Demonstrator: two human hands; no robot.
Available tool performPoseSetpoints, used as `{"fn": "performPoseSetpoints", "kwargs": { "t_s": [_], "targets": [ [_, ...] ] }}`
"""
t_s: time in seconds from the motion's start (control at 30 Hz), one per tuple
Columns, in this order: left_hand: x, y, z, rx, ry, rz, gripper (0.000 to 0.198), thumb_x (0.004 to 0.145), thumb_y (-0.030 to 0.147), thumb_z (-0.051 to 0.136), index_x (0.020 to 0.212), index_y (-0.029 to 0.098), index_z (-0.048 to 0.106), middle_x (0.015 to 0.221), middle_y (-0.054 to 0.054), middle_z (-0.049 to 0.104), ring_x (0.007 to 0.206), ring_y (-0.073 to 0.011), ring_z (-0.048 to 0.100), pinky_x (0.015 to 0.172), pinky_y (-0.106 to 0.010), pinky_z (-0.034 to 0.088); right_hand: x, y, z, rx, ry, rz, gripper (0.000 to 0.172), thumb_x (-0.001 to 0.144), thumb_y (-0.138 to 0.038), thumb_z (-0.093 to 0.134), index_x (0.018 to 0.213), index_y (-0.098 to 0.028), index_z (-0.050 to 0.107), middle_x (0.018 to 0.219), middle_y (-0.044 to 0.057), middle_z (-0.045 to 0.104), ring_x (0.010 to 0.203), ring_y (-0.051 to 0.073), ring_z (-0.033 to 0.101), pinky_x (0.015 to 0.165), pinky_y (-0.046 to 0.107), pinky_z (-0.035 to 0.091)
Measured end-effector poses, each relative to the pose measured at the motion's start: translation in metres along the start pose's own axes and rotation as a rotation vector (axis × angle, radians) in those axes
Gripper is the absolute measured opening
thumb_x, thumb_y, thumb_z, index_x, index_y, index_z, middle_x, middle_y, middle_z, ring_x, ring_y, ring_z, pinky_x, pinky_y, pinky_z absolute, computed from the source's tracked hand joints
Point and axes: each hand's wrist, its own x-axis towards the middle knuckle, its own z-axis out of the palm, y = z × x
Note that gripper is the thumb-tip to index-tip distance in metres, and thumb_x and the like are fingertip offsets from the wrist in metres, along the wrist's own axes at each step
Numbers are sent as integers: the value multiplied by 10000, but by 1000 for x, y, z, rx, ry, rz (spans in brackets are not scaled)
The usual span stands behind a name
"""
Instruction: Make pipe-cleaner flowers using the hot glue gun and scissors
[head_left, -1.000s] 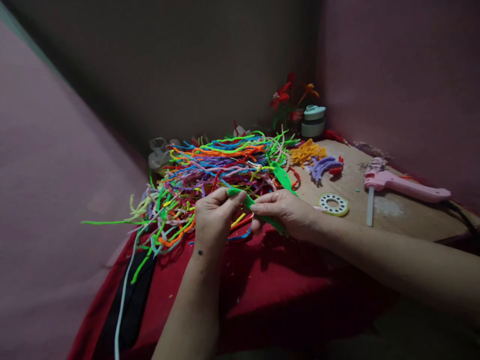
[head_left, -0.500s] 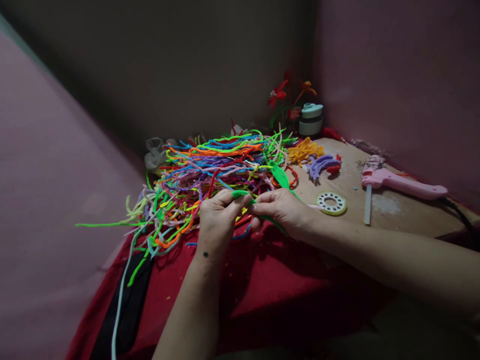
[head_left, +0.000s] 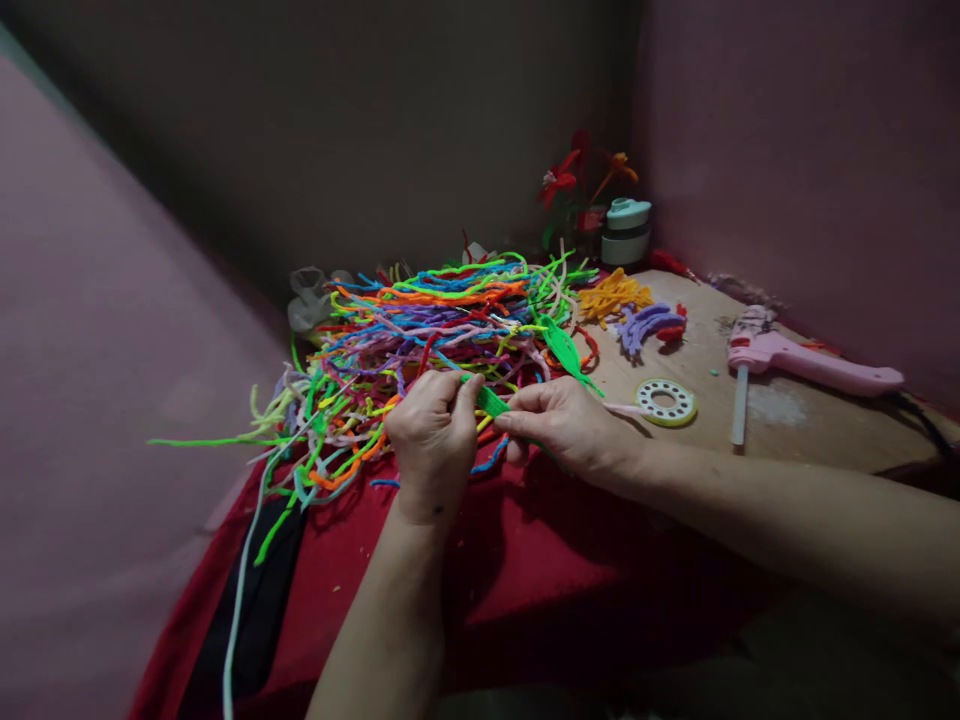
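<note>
Between my two hands is a green pipe-cleaner leaf (head_left: 492, 402), flat and made of strands lying side by side. My left hand (head_left: 433, 435) is closed, pinching its upper left end between thumb and fingers. The fingers of my right hand (head_left: 566, 428) pinch the other end, and part of the leaf is hidden behind them. A second green leaf (head_left: 561, 348) lies just beyond my right hand, at the right edge of a big heap of coloured pipe cleaners (head_left: 450, 325).
Right of the heap, a wooden board (head_left: 795, 440) bears a pink glue gun (head_left: 810, 362), a round white disc with holes (head_left: 666, 402), and orange (head_left: 613, 297) and purple pipe-cleaner pieces (head_left: 649, 326). Red cloth (head_left: 337, 600) covers the near side. Red flowers (head_left: 559, 180) and a lidded container (head_left: 626, 232) stand behind.
My left hand has turned and shifted slightly left, and its end of the leaf has tilted, so more of the flat strands shows between my hands. My right hand keeps its pinch.
</note>
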Motion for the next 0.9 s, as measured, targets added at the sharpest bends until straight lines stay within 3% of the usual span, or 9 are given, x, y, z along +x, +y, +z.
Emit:
{"fn": "performPoseSetpoints", "kwargs": {
  "t_s": [0.1,0.27,0.33,0.43,0.5,0.7,0.9],
  "targets": [
    [2,0,1,16,3,-4,156,766,261,614,670,166,691,627,-16,616,593,-119,532,603,-238,402,-2,-1,-1,-41,24,-17,245,765,-222,570,537,-138,608,499,3,620,448,76,476,521,223,377],
    [6,-1,-1,-360,-221,-472,205,731,342,641,703,147,697,452,45,458,418,-81,363,415,-224,282,-2,0,-2,1,39,1,239,761,-219,585,537,-137,595,506,7,628,432,65,472,484,206,358],
    [6,-3,-1,-375,-203,-469,189,716,331,652,702,149,701,467,40,488,428,-84,388,424,-225,298,-2,0,-1,18,39,22,242,757,-208,589,528,-132,597,487,2,619,390,48,432,439,193,323],
    [5,-6,3,-188,-57,-234,122,704,268,658,663,163,706,616,-6,618,579,-117,521,572,-238,404,0,2,0,43,15,64,261,749,-190,585,496,-126,592,434,-8,586,340,38,391,387,186,291],
    [4,-6,4,-136,-39,-171,112,703,257,661,653,168,707,657,-16,638,624,-124,543,622,-242,417,1,5,0,87,13,102,246,742,-197,588,506,-128,592,430,-3,591,328,51,414,364,187,290],
    [9,-2,-3,-621,-337,-599,226,700,320,679,856,159,706,468,53,486,404,-63,361,417,-205,289,4,13,-2,203,26,107,199,731,-243,627,565,-134,606,466,18,627,367,83,489,383,198,334],
    [12,0,-5,-687,-369,-627,171,681,296,704,703,128,690,436,44,467,393,-51,345,394,-195,228,3,11,-2,263,-5,104,190,725,-246,642,575,-135,612,468,6,625,367,84,497,409,207,373]
  ]
}}
